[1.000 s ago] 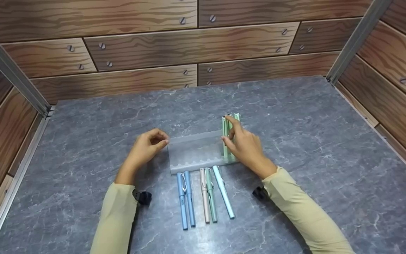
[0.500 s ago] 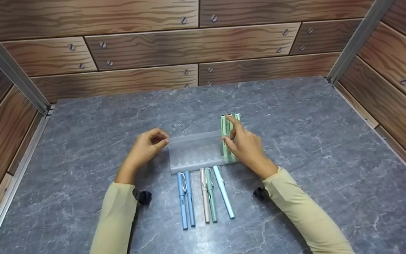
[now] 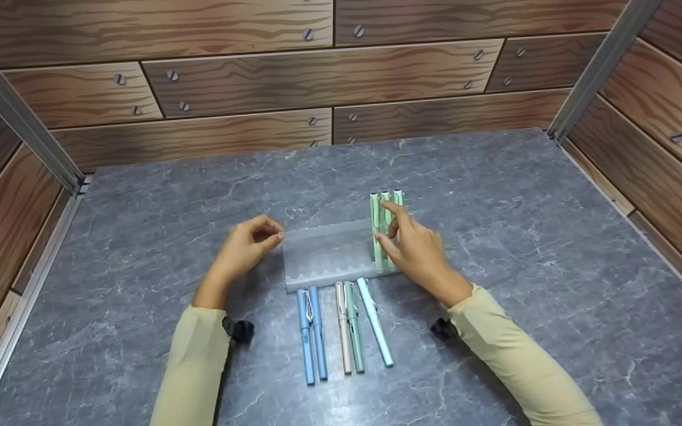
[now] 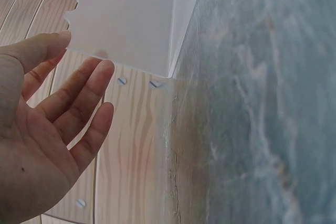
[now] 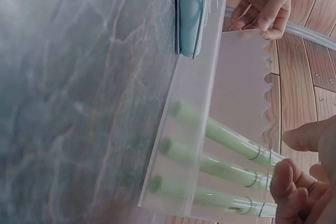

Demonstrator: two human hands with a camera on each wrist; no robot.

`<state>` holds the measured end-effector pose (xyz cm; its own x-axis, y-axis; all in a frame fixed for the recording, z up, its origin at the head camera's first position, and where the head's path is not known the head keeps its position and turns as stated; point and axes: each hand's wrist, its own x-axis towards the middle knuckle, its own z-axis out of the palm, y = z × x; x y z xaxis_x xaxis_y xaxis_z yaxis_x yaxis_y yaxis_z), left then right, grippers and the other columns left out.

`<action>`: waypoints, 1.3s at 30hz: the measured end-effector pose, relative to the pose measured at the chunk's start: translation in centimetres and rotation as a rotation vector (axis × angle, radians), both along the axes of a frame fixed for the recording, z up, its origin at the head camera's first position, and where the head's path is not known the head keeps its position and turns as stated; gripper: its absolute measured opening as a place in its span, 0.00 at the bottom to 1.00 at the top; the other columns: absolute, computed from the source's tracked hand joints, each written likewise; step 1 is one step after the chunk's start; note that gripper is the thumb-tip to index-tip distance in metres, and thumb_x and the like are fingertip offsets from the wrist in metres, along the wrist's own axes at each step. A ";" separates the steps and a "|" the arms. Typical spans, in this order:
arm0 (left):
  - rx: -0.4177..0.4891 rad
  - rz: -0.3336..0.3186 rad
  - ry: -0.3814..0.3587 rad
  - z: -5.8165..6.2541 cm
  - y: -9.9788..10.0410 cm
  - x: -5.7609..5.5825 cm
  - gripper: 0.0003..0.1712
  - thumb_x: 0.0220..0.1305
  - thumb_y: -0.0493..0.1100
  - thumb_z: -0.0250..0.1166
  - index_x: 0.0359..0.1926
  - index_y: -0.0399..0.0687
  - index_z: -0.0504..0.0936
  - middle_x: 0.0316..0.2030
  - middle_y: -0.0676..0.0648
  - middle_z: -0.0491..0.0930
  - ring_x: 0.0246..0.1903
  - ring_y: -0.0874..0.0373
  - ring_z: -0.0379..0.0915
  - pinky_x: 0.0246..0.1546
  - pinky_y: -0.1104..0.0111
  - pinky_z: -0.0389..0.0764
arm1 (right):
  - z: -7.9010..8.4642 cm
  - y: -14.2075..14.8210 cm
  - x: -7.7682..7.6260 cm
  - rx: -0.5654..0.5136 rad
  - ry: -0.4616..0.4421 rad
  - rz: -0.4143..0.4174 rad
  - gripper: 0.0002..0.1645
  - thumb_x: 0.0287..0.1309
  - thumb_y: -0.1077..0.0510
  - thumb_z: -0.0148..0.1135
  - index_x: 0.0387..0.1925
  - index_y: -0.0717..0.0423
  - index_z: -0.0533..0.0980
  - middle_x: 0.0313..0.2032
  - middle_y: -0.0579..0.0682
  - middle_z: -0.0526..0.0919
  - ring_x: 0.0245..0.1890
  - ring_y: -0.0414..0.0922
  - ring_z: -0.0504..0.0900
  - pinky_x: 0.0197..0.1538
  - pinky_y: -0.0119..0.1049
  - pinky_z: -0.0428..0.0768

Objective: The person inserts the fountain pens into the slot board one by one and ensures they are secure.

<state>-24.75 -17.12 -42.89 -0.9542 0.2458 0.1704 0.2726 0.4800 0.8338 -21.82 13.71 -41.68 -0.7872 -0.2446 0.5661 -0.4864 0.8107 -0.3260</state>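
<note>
A clear frosted pen rack [image 3: 323, 251] with notched edges stands on the table. Three light green pens [image 3: 375, 219] lean side by side in its right end, caps up. My left hand [image 3: 240, 248] pinches the rack's left side edge between thumb and fingers. At the green pens is my right hand [image 3: 421, 248], its thumb and index finger spread apart with nothing gripped between them. In the right wrist view its fingers are close to the pen caps; whether they touch cannot be told. The right hand partly hides the middle and right pens in the head view.
In front of the rack lie two blue pens [image 3: 312, 334], a beige pen [image 3: 344, 328], a darker green pen [image 3: 354, 328] and a slanted light blue pen [image 3: 376, 322]. Wood-patterned walls [image 3: 317, 77] and metal posts [image 3: 601, 71] enclose the marbled table [image 3: 199, 195].
My right hand has drawn slightly back and its index finger has come down from the pen tops. The leftmost green pen has shifted a little left. The left hand stays put.
</note>
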 end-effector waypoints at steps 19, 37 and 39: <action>0.000 0.000 -0.036 0.2 0.0 0.4 0.06 0.64 0.38 0.64 0.40 0.41 0.81 0.40 0.41 0.84 0.41 0.50 0.81 0.43 0.63 0.79 | 0.2 0.2 2.2 -0.044 -0.164 0.071 0.30 0.56 0.55 0.69 0.59 0.54 0.69 0.26 0.42 0.77 0.15 0.30 0.60 0.18 0.27 0.61; 0.004 -0.004 -0.015 0.0 0.1 0.1 0.06 0.64 0.37 0.64 0.40 0.39 0.81 0.40 0.40 0.84 0.41 0.50 0.80 0.44 0.62 0.78 | -0.5 0.5 3.8 -0.006 -0.469 0.204 0.38 0.52 0.42 0.68 0.60 0.53 0.68 0.33 0.44 0.79 0.20 0.32 0.70 0.27 0.28 0.71; 0.002 -0.003 -0.016 0.0 0.1 0.1 0.06 0.64 0.38 0.64 0.40 0.40 0.81 0.40 0.40 0.84 0.41 0.50 0.80 0.44 0.62 0.78 | -0.6 0.5 4.0 0.009 -0.490 0.216 0.38 0.53 0.41 0.67 0.61 0.53 0.68 0.33 0.45 0.80 0.21 0.32 0.70 0.27 0.29 0.71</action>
